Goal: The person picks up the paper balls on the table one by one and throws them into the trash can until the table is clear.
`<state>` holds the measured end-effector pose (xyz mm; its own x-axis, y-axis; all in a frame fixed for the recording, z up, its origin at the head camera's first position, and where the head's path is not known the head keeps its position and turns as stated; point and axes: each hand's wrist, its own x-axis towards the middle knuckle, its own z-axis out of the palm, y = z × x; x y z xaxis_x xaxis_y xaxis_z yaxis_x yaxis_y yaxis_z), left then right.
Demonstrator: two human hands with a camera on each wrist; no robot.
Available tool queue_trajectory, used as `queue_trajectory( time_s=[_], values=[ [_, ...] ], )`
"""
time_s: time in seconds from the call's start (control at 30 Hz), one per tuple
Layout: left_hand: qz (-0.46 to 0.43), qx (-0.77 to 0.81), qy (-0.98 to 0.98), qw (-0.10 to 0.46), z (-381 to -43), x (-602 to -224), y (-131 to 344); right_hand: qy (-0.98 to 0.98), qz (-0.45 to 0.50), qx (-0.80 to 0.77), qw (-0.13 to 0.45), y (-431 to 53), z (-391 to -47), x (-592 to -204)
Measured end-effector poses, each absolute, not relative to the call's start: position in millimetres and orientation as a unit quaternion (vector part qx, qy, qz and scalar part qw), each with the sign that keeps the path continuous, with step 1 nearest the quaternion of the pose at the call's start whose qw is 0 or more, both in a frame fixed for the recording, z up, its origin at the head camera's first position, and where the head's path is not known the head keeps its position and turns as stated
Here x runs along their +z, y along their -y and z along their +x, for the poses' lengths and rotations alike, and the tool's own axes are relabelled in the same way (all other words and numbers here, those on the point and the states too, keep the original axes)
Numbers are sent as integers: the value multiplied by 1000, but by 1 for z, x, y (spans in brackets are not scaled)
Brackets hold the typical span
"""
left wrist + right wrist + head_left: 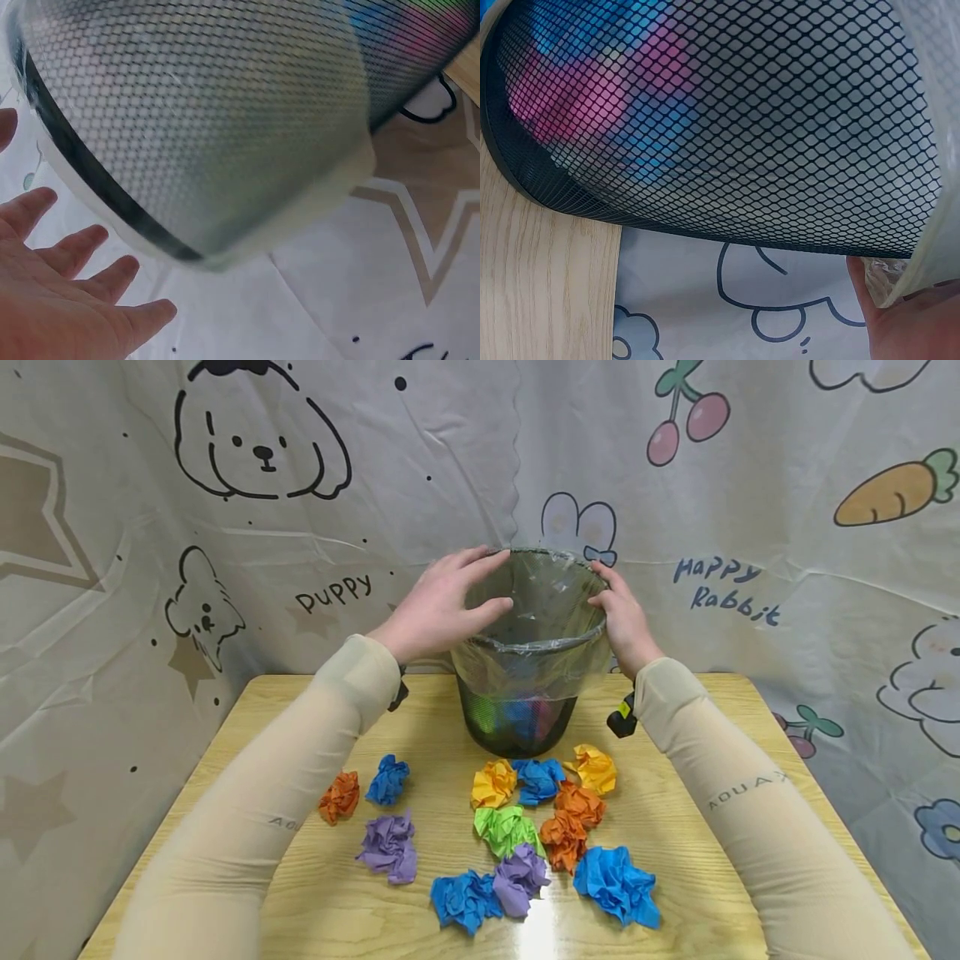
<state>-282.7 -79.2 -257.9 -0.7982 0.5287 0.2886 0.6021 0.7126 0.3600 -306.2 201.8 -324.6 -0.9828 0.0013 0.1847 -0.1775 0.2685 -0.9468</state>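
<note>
A black mesh wastebasket stands at the back of the table, lined with a clear plastic bag folded down over its rim. Crumpled paper in green, blue and pink shows through its lower mesh. My left hand is at the rim's left side with fingers spread; the left wrist view shows these fingers straight and beside the rim. At the right side of the rim, my right hand holds the bag's edge, thumb and fingers bent over the rim. Crinkled plastic shows between its fingers.
In front of the basket lie several crumpled paper balls, among them a yellow one, a green one and a large blue one. An orange ball and a purple one lie further left. A printed curtain hangs behind the table.
</note>
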Motion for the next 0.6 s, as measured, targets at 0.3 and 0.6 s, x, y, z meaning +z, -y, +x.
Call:
queue_trajectory(
  time_s=[0.3, 0.6],
  values=[
    [-266, -200, 938, 95, -281, -259, 116, 794, 58, 600, 75, -200, -305, -323],
    [-224, -193, 952, 84, -275, -267, 162, 795, 50, 599, 77, -200, -305, -323]
  ],
)
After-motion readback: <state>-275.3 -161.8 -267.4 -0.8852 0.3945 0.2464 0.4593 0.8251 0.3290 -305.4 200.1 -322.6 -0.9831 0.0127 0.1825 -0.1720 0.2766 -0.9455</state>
